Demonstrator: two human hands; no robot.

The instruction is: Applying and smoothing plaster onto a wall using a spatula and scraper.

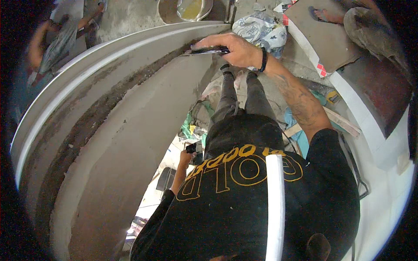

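Note:
My right hand (235,51) grips a flat trowel (204,51) with a dark handle, its blade lying on a long, curved grey band of plaster or cement (113,130). A dark, rough strip (104,106) runs along the band beside a paler moulded rim (79,82). Lower down, beside the band's inner edge, my left hand (185,157) is closed on a small black object (191,148), too small to identify.
A bucket of yellowish liquid (189,9), crumpled bags (259,32) and wooden strips (342,122) lie around my legs. Parts of other people show at the upper left (61,43) and upper right (365,30). A white curved surface (383,174) borders my right side.

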